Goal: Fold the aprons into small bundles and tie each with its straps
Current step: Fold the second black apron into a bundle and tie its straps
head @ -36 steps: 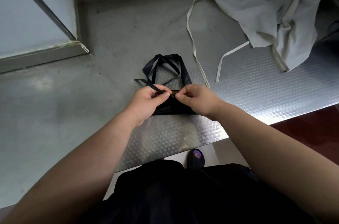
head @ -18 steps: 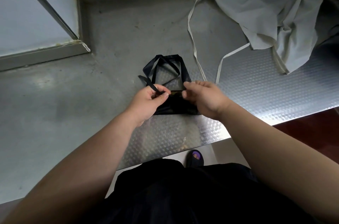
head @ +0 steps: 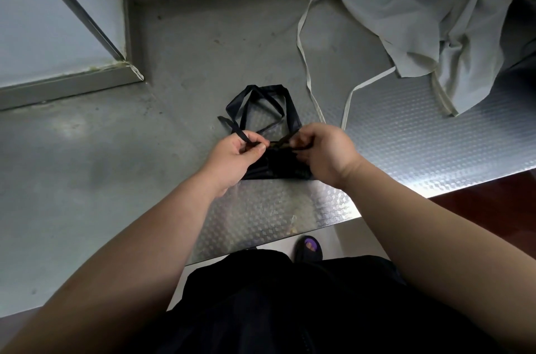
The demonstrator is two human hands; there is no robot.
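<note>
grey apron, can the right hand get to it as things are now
Probably yes, once it lets go: the right hand pinches a black strap at the bundle. The grey apron lies farther right on the same table, nothing between, its pale strap trailing beside the hand.

Black apron [head: 275, 168] folded small, straps [head: 262, 104] loose; grey apron [head: 429, 5] crumpled

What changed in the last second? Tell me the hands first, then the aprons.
The right hand released its pinch at the top of the black apron bundle, shifted slightly right, and now pinches a black strap there again. The left hand kept pinching its strap end. The bundle and the grey apron stayed put on the metal table.
</note>
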